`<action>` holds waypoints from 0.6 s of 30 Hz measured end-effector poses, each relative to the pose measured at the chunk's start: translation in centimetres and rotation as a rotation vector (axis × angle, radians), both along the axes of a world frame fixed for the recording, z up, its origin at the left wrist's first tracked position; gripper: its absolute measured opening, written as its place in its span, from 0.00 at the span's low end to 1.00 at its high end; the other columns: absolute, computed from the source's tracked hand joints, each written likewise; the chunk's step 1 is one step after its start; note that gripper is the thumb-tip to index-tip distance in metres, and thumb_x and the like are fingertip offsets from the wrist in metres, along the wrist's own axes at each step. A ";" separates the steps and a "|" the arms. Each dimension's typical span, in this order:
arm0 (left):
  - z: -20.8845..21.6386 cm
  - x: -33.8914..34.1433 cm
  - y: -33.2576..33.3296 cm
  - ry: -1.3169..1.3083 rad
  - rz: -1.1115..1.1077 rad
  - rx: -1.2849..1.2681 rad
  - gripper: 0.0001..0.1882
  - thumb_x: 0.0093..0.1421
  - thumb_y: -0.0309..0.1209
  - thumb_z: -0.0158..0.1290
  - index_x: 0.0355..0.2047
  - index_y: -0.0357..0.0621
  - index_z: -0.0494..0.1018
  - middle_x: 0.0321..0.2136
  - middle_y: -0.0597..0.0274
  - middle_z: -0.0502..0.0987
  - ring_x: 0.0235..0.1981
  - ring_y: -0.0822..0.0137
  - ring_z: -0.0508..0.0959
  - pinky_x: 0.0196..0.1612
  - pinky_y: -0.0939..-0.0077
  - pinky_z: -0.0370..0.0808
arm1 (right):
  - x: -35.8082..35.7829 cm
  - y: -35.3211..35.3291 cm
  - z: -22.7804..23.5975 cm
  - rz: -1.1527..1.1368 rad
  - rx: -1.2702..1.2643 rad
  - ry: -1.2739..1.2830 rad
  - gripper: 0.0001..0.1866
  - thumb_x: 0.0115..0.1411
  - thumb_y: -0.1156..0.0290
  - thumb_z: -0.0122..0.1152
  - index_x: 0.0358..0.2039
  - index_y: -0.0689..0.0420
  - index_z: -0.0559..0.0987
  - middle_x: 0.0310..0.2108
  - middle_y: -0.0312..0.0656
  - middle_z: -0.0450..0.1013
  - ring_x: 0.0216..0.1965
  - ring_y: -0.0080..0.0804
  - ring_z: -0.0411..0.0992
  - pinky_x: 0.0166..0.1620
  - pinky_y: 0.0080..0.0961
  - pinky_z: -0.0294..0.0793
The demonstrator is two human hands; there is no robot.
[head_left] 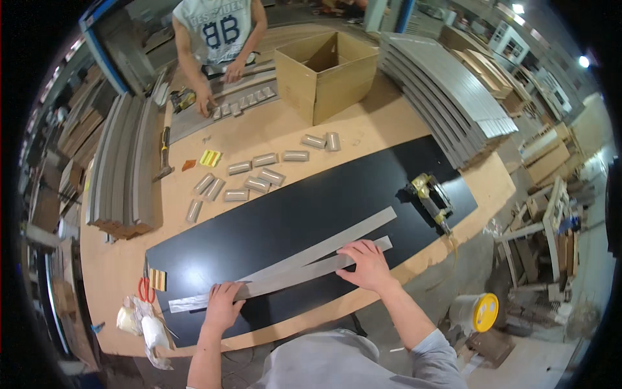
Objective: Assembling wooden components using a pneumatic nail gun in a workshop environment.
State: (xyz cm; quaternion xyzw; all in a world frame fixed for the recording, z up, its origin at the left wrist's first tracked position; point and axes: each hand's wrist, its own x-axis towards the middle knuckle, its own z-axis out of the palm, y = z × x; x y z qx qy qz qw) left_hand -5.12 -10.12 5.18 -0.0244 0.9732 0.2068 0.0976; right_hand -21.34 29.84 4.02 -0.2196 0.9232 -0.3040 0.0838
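Observation:
Two long, flat grey strips lie on a black panel (214, 233), meeting at an angle toward the left. My left hand (223, 306) grips the near strip (278, 282) by its left part, fingers over the top and thumb at the near edge. Farther along the same strip, toward its right end, my right hand (367, 264) has its thumb and fingers around the edges. The far strip (350, 232) extends past my right hand, with neither hand on its right part. A yellow-green nail gun (430, 200) rests on the panel to the right.
Several small grey-and-tan blocks (257, 185) lie beyond the panel, near a cardboard box (324, 84). Stacked grey boards stand left (123, 168) and right (447, 97). A hammer (164, 155), red-handled pliers (146, 289) and a white bag (154, 334) are leftward. A co-worker's hands handle pieces at the far side.

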 end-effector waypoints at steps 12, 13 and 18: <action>-0.6 -8.0 1.4 0.124 0.210 0.007 0.29 0.57 0.27 0.67 0.60 0.49 0.76 0.55 0.57 0.77 0.63 0.50 0.73 0.78 0.36 0.52 | -13.5 0.0 0.0 0.326 0.186 0.061 0.26 0.59 0.55 0.74 0.57 0.43 0.83 0.57 0.35 0.77 0.65 0.38 0.70 0.72 0.53 0.58; -0.8 -8.8 1.5 0.116 0.220 0.044 0.29 0.58 0.27 0.67 0.61 0.50 0.76 0.56 0.57 0.77 0.64 0.50 0.73 0.77 0.34 0.51 | -13.9 0.1 -0.5 0.339 0.191 0.108 0.27 0.59 0.55 0.74 0.59 0.43 0.82 0.57 0.34 0.77 0.66 0.38 0.69 0.72 0.53 0.57; -2.9 -11.0 1.0 0.177 0.331 -0.051 0.31 0.59 0.33 0.68 0.63 0.53 0.74 0.63 0.56 0.73 0.71 0.49 0.66 0.77 0.31 0.51 | -17.4 0.9 -4.4 0.153 0.200 0.272 0.29 0.61 0.56 0.73 0.62 0.46 0.79 0.63 0.38 0.72 0.69 0.41 0.63 0.75 0.57 0.51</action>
